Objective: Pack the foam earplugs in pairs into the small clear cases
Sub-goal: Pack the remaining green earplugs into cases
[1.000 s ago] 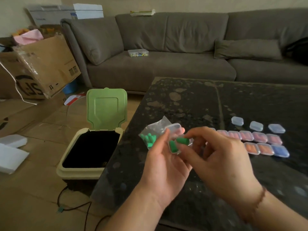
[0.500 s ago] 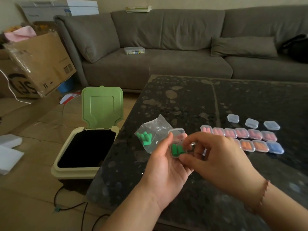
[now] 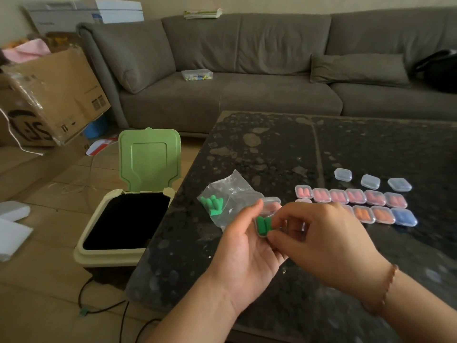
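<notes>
- Left hand: palm up over the near part of the desk, fingers and thumb curled round a small clear case, its lid raised.
- Green earplugs, a pair: side by side in the base of that case.
- Right hand: just right of the left hand, fingertips curled in and pinching at the case's right edge by the earplugs; a thin bracelet on the wrist.
- Clear bag: on the desk just beyond the left hand, with loose green plugs bunched at its left end.
- Filled cases, pink: a closed row beyond and right of the right hand.
- Filled cases, orange and one blue: a nearer row, touching the pink row, partly behind the right hand.
- Empty cases, three: spaced apart beyond the pink row.
- Bin, green lid up: on the floor left of the left hand.
- Sofa: beyond the desk.
</notes>
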